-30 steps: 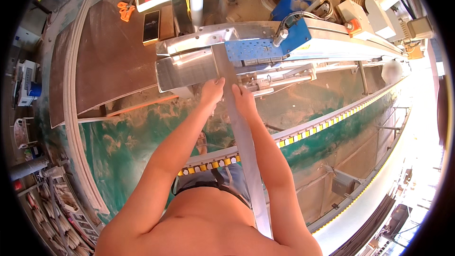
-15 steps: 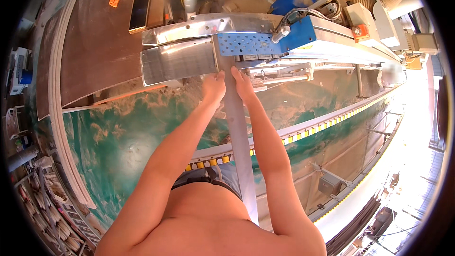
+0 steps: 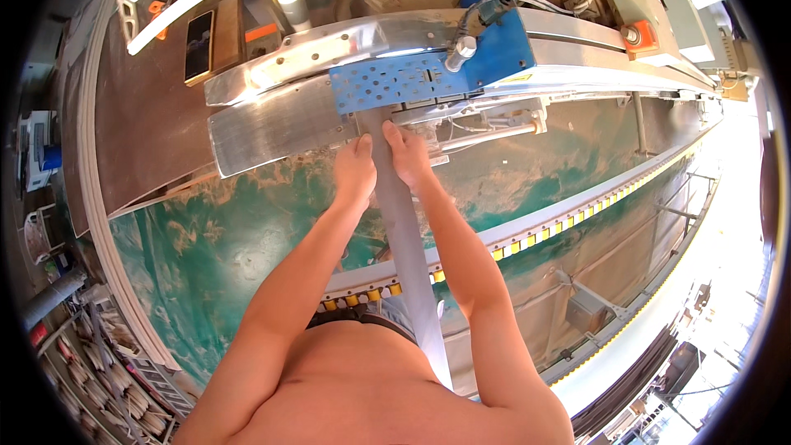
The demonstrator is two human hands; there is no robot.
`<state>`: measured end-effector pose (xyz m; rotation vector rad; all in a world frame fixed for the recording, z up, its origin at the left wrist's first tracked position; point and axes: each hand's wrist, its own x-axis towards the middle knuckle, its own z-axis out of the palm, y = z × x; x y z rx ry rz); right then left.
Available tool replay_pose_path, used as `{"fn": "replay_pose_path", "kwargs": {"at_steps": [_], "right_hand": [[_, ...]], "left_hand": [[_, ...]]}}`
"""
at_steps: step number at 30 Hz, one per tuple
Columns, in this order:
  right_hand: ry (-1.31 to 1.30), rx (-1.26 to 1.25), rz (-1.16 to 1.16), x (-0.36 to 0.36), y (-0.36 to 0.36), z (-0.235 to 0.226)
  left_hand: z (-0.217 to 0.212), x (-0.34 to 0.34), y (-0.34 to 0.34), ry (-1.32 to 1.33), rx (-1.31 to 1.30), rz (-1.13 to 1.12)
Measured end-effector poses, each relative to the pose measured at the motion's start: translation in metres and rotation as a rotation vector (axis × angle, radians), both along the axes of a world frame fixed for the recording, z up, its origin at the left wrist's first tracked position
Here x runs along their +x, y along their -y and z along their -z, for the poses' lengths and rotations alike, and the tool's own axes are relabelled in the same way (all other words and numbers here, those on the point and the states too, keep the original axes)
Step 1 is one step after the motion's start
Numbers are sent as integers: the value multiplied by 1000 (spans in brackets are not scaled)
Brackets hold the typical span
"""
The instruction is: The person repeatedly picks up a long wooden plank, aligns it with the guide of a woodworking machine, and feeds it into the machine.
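A long, narrow grey strip [image 3: 401,231] runs from beside my waist to the machine, where its far end meets the blue perforated plate [image 3: 394,81]. My left hand [image 3: 356,171] is closed on the strip's left edge, thumb near the top. On the opposite edge, my right hand [image 3: 409,155] grips a little farther forward, thumb on the upper face. Both hands are close to the front of the blue plate. The strip's far tip is hidden beneath that plate. A bare metal table plate [image 3: 272,128] lies left of the strip.
A metal fence [image 3: 305,53] crosses behind the blue plate. A phone [image 3: 199,45] lies on the brown board [image 3: 148,107] at far left. A roller rail [image 3: 535,235] with yellow rollers runs between me and the machine. A red-orange button [image 3: 636,35] sits at right.
Both hands and the strip have shifted right relative to the machine. The strip's far end, earlier visible along the blue plate's left edge, is now under the plate. The view has shifted too.
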<state>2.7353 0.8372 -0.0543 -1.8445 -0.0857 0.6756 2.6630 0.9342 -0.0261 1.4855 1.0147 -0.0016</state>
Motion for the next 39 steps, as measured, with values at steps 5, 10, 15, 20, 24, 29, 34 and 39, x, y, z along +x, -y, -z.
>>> {"fn": "replay_pose_path", "kwargs": {"at_steps": [5,10,15,20,24,29,34,39], "right_hand": [[-65,6,-45,13,14,-15],[-15,25,22,28,35,-9],[-65,-17,-7,57,65,-24],[-55,20,-33,73,82,-16],[-21,72,6,78,86,-15],[1,69,22,79,88,-16],[26,65,6,80,86,-15],[-8,79,32,87,95,-22]], "left_hand": [[-4,13,15,51,-93,-75],[-10,31,38,67,-65,-65],[-8,55,63,63,-90,13],[-2,68,83,117,-85,-84],[-3,74,87,56,-142,-84],[-3,75,89,57,-163,-105],[-5,74,82,31,-223,-76],[-14,84,90,22,-224,-45]]}}
